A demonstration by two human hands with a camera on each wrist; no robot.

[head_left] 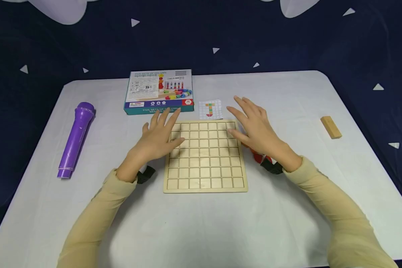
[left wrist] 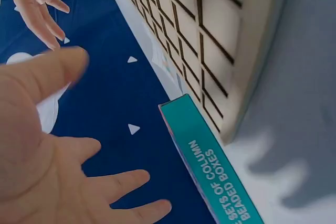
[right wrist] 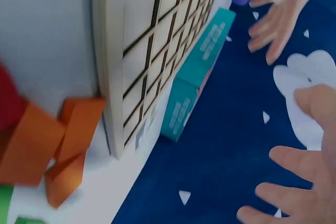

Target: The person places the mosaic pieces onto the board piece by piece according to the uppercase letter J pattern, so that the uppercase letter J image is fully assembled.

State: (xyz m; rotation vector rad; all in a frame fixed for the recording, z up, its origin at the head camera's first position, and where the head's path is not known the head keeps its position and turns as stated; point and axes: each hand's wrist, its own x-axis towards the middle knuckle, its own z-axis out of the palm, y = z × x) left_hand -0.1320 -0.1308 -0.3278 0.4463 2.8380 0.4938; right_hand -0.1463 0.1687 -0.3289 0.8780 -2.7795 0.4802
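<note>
Here's the white-clothed table (head_left: 201, 227), and the pale wooden gridded board (head_left: 204, 172) lies central, likely for two-handed reach; the flat teal-and-white cardboard box (head_left: 159, 93) sits past its far-left corner, seemingly set aside; left hand (head_left: 155, 139) and right hand (head_left: 259, 130) hover apart, fingers spread, gripping nothing. The white gridded paper card (head_left: 210, 109) lies face-up beyond, presumably for viewing; angular orange blocks (right wrist: 81, 129) rest right, probably handy.

You face a smooth, matt, pale square wooden grid board (head_left: 204, 162). Your purple microphone-shaped plastic tube (head_left: 74, 143) looks glossy (mildly).
</note>
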